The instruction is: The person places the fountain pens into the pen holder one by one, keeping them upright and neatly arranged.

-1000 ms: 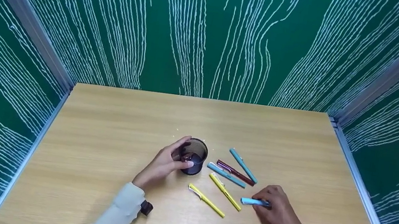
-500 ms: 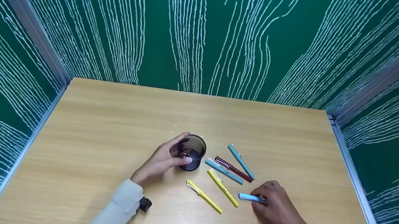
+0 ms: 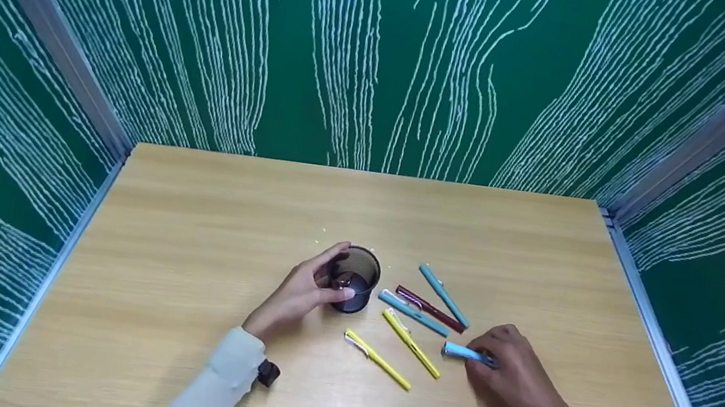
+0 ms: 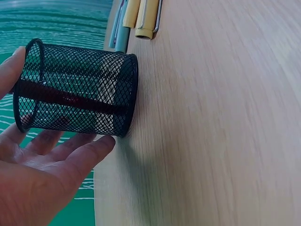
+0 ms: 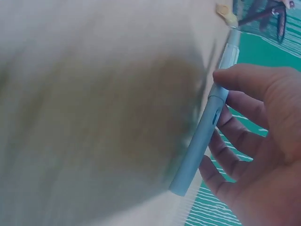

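My left hand (image 3: 290,302) holds a black mesh pen cup (image 3: 365,281), its thumb over the near rim and its fingers round the far side. The cup stands upright. Through the mesh in the left wrist view a dark red pen (image 4: 70,98) leans inside it. My right hand (image 3: 515,374) pinches a light blue pen (image 3: 460,352) between thumb and fingers, low over the table. In the right wrist view the same light blue pen (image 5: 195,146) shows nearly its whole length.
Between the hands lie two yellow pens (image 3: 410,343), two teal pens (image 3: 443,295) and a dark red pen (image 3: 429,308) on the wooden table (image 3: 229,207). Green walls (image 3: 384,94) with white lines enclose its back and sides.
My right hand, with the light blue pen, has shifted slightly toward the back of the table. The left hand keeps its hold on the cup.
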Demonstrator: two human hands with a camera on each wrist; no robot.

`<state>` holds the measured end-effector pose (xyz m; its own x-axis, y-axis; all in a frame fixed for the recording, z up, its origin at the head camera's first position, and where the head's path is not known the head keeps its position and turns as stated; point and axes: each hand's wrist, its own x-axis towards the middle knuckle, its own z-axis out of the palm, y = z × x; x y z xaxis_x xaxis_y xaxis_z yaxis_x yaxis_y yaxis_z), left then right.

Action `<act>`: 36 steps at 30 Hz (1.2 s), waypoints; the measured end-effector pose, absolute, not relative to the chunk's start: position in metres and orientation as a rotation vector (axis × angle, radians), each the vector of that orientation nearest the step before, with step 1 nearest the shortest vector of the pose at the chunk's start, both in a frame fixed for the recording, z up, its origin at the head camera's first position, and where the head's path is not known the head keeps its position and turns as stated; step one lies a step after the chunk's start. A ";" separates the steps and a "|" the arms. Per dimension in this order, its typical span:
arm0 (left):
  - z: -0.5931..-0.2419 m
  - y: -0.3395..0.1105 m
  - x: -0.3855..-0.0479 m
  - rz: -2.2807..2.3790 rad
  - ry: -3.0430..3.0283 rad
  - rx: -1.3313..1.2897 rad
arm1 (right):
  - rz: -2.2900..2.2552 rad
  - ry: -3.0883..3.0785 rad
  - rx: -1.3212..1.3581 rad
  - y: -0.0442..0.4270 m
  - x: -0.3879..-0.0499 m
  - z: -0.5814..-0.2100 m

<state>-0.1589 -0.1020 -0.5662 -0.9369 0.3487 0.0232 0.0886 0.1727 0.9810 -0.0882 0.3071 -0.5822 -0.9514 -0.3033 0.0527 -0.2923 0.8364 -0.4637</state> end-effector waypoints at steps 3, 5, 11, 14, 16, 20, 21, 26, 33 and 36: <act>-0.569 -0.102 -0.157 1.859 2.236 0.426 | -0.853 3.006 -0.517 0.306 -0.092 -0.575; -0.570 -0.102 -0.157 1.885 2.218 0.430 | -0.942 3.008 -0.571 0.303 -0.097 -0.570; -0.574 -0.102 -0.158 1.964 2.132 0.434 | -1.200 2.919 -0.540 0.289 -0.112 -0.554; -0.574 -0.102 -0.159 1.959 2.143 0.428 | -1.338 2.863 -0.434 0.283 -0.121 -0.547; -0.573 -0.102 -0.160 1.949 2.155 0.422 | -1.415 2.838 -0.378 0.278 -0.126 -0.544; -0.572 -0.102 -0.161 1.953 2.149 0.412 | -1.507 2.814 -0.329 0.270 -0.136 -0.539; -0.572 -0.102 -0.161 1.948 2.158 0.407 | -1.525 2.806 -0.324 0.268 -0.138 -0.538; -0.572 -0.101 -0.161 1.954 2.160 0.422 | -1.615 2.788 -0.311 0.259 -0.146 -0.532; -0.573 -0.100 -0.157 1.907 2.217 0.446 | -1.736 2.755 -0.340 0.248 -0.156 -0.525; -0.574 -0.099 -0.157 1.956 2.148 0.465 | -1.752 2.750 -0.343 0.242 -0.161 -0.522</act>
